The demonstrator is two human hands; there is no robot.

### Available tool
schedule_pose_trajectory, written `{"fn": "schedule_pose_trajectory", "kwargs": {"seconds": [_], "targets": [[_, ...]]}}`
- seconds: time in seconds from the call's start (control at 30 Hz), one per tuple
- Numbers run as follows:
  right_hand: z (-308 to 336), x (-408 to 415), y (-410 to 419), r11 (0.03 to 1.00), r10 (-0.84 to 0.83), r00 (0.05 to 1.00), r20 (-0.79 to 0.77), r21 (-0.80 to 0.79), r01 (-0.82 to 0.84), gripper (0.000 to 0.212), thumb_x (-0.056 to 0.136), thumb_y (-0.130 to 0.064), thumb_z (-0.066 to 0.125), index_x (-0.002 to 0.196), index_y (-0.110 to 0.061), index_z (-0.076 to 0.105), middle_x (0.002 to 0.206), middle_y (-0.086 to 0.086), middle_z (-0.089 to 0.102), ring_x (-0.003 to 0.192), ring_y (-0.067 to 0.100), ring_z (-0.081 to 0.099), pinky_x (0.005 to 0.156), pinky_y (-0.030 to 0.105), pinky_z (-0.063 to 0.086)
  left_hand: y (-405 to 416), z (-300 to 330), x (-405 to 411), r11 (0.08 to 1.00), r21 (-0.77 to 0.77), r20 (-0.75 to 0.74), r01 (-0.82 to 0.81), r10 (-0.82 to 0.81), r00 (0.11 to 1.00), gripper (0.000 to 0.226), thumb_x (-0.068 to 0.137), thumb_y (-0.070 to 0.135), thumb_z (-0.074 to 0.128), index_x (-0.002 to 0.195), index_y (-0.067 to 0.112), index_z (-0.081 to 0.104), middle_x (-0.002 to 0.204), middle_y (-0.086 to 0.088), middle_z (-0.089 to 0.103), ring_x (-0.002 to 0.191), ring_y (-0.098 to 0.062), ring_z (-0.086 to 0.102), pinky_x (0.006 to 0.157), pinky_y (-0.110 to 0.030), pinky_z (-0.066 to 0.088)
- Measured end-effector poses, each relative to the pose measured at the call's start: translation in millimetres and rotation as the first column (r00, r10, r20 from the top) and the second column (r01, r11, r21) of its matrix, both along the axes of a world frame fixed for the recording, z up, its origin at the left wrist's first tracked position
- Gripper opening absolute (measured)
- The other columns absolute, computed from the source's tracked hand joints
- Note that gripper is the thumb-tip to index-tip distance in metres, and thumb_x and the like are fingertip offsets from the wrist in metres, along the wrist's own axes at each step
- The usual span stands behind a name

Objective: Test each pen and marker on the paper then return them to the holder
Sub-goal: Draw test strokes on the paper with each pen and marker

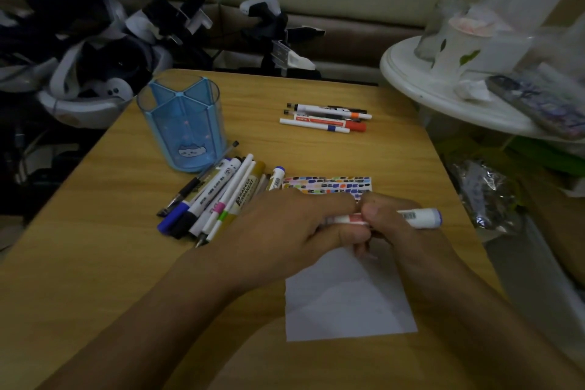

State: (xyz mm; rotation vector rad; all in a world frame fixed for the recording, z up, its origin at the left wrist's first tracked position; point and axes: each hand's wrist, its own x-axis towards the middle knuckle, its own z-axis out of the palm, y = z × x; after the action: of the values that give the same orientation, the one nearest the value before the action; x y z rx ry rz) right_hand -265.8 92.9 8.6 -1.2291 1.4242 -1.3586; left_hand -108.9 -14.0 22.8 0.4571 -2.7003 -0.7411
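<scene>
One paper (348, 294) lies nearest on the table (95, 279), its far edge covered in colour swatches. Over it the left hand (285, 225) and right hand (395, 225) both grip one white marker (421, 217), held level, fingers curled round it. Left of the hands lies a pile (215, 196) of roughly ten pens and markers. Beyond stands one blue holder (183, 123); four more pens (326, 119) lie apart at the far right.
</scene>
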Motion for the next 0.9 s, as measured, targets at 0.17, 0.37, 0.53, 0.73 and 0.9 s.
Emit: {"fn": "schedule_pose_trajectory", "kwargs": {"seconds": [0.17,0.37,0.53,0.73,0.9], "targets": [[-1.3,-4.6,2.7,0.984,-0.168,0.984,0.064,0.072,0.163,0.036,0.085,-0.049,0.054,0.065,-0.024,0.070,0.067,0.007,0.066,0.067,0.021,0.063,0.065,0.028,0.055,0.9,3.2,2.5,0.992,-0.082,0.166,-0.094,0.107,0.980,0.058,0.080,0.083,0.040,0.129,0.053,0.034,0.072,0.016,0.050,0.065,0.003,0.048,0.055,-0.017,0.035],[-4.8,-20.5,2.0,0.950,-0.305,0.952,-0.022,0.059,0.306,0.032,0.103,-0.036,0.046,0.096,-0.019,0.071,0.074,0.011,0.069,0.066,0.020,0.064,0.061,0.034,0.052,-20.2,-4.5,16.1,0.990,-0.106,0.441,-0.094,0.131,0.888,0.092,0.069,0.085,0.051,0.146,0.055,0.010,0.144,0.012,0.040,0.114,-0.008,0.045,0.089,-0.026,0.040],[-9.7,-20.5,6.5,0.958,-0.266,0.953,-0.144,0.065,0.278,0.024,0.083,-0.034,0.067,0.100,-0.018,0.072,0.080,0.004,0.074,0.069,0.013,0.068,0.059,0.022,0.055,-23.5,-10.6,18.3,0.976,-0.197,0.444,-0.088,0.169,0.880,0.088,0.071,0.083,0.053,0.146,0.050,0.021,0.135,0.009,0.033,0.116,-0.010,0.034,0.087,-0.026,0.030],[-28.3,-20.6,4.4,0.954,-0.286,0.930,-0.231,0.023,0.299,0.011,0.087,-0.013,0.072,0.092,-0.023,0.074,0.074,-0.007,0.072,0.068,0.007,0.067,0.056,0.019,0.050,-22.1,-11.4,16.1,0.954,-0.288,0.472,-0.085,0.219,0.854,0.088,0.073,0.085,0.048,0.148,0.047,0.023,0.141,0.003,0.022,0.129,-0.017,0.018,0.109,-0.038,0.017],[-34.0,-19.3,3.8,0.952,-0.286,0.898,-0.336,0.006,0.306,0.015,0.083,-0.031,0.074,0.094,-0.021,0.074,0.078,-0.010,0.072,0.075,0.010,0.069,0.063,0.026,0.055,-21.2,-8.9,13.9,0.955,-0.281,0.515,-0.093,0.232,0.825,0.088,0.073,0.084,0.049,0.148,0.045,0.024,0.146,0.001,0.018,0.135,-0.020,0.014,0.114,-0.041,0.014]]}}
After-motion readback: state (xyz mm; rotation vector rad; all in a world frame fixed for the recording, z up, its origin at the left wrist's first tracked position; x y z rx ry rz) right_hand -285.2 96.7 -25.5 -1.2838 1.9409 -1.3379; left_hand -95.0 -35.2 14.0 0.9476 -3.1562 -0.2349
